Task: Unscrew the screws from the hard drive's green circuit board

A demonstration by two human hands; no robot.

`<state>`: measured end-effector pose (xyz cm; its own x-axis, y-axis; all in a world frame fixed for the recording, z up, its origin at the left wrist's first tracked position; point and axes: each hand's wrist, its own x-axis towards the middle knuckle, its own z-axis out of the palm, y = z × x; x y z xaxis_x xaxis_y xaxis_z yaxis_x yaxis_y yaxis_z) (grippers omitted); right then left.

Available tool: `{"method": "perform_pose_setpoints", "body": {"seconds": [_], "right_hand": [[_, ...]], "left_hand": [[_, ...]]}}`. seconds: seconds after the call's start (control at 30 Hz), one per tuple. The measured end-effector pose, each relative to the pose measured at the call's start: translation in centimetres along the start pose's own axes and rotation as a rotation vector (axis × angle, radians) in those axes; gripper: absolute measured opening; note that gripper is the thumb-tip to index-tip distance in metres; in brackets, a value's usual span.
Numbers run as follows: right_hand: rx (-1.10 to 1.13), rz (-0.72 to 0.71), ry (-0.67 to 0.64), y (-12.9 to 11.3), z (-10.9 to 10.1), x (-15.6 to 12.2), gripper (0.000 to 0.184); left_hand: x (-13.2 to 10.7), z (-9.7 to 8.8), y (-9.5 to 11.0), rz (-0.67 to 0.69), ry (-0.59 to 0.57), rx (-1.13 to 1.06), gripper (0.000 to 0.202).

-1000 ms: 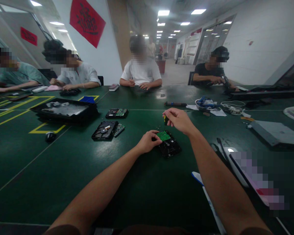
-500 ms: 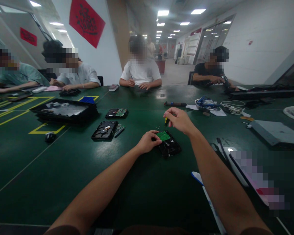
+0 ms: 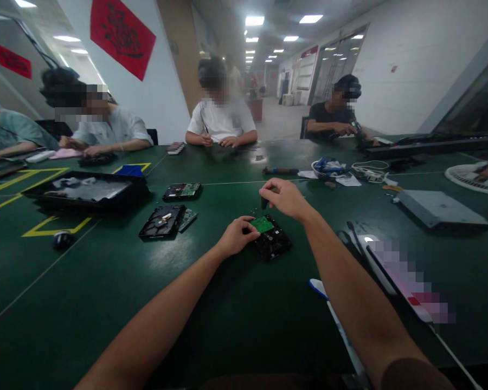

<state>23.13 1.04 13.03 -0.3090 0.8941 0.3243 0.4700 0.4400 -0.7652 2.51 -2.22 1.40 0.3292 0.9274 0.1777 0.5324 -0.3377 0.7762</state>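
A black hard drive lies on the green table in front of me, its green circuit board facing up. My left hand is closed against the drive's left edge and steadies it. Just above the board's far corner, my right hand pinches the top of a small dark screwdriver, which stands upright with its tip down at the drive.
Two more opened drives lie to the left, beside a black tray. Tools and a pixelated object lie at my right. Several people sit along the far side. A grey flat box sits at right.
The view has swung a little to the right, so everything sits further left. My right hand stays pinched over the drive; my left hand keeps its hold.
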Motion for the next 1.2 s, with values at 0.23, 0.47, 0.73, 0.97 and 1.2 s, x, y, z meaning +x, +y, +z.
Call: {"method": "perform_pose_setpoints", "body": {"seconds": [0.23, 0.47, 0.73, 0.97, 1.2], "right_hand": [[0.116, -0.037, -0.039, 0.5, 0.4, 0.2, 0.027], [-0.024, -0.074, 0.036, 0.4, 0.1, 0.4, 0.021], [0.048, -0.015, 0.024, 0.6, 0.4, 0.4, 0.025], [0.094, -0.081, 0.046, 1.3, 1.1, 0.6, 0.020], [-0.265, -0.226, 0.134, 1.2, 0.8, 0.7, 0.015]], "left_hand": [[0.0, 0.1, -0.1, 0.017, 0.007, -0.011, 0.010], [0.1, 0.0, -0.1, 0.002, -0.001, 0.002, 0.009], [0.0, -0.1, 0.0, 0.013, 0.004, -0.005, 0.010], [0.1, 0.1, -0.3, 0.021, 0.006, -0.019, 0.010], [0.1, 0.2, -0.6, 0.015, 0.010, -0.019, 0.010]]}}
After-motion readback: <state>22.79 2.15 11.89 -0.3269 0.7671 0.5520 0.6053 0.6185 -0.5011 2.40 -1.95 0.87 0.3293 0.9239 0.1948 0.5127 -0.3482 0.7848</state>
